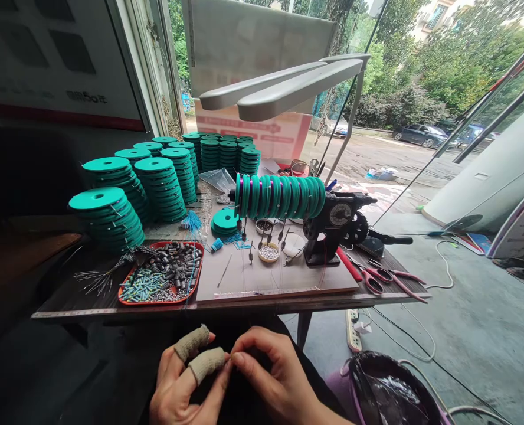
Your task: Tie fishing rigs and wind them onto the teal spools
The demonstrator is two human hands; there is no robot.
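Below the table's front edge, my left hand [191,383] and my right hand [271,372] meet fingertip to fingertip over my lap. Beige finger sleeves cover two fingers of the left hand. Both hands pinch at the same spot; whatever lies between the fingertips is too small to make out. On the table ahead, a row of green foam spools [279,198] is mounted on a black hand-cranked winder [337,221]. Thin lines with small dark weights hang from the spools. A red tray [202,260] to the left holds dark sinkers, blue-green tubes and small metal pieces.
Stacks of green spools [160,183] fill the table's left and back. Red-handled scissors [375,278] and pliers [406,283] lie at the right edge. A desk lamp [297,88] arches above. A lined bin [390,383] and a power strip [353,330] stand at lower right.
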